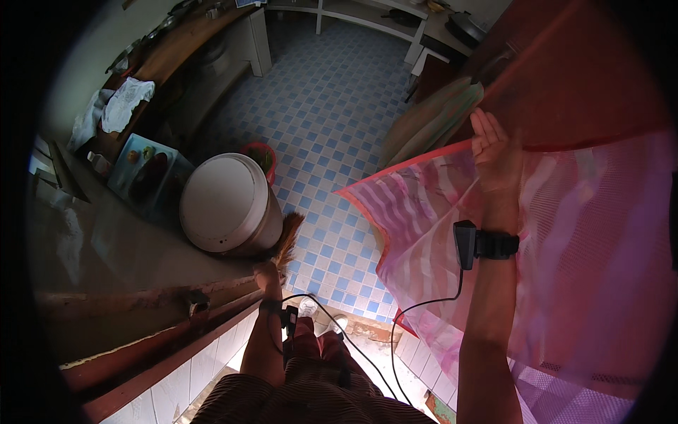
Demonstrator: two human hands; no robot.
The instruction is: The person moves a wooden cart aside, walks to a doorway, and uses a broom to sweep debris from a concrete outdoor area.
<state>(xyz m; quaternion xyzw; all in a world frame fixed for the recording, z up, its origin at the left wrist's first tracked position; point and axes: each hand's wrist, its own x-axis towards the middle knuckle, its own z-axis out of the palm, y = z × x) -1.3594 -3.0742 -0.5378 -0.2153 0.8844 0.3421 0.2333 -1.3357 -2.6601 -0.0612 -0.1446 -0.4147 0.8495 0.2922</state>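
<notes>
My left hand (268,275) is closed at the doorway's left side, around the base of a straw broom (290,238). The broom's brown bristles point away from me, beside a large white lidded bucket (225,204). My right hand (491,146) is raised at the right, its fingers extended against a pink and purple striped mesh curtain (572,238) with a red border. The curtain hangs pushed to the right of the opening, partly behind my right forearm. Nothing shows gripped in that hand.
A red basin (270,164) with greens stands behind the bucket. A light-blue tray (172,159) holds vegetables on the left. Blue and white tiles (328,212) cover the floor beyond the worn threshold (371,329). Cables hang from both wrists. A wooden counter (180,42) runs along the left wall.
</notes>
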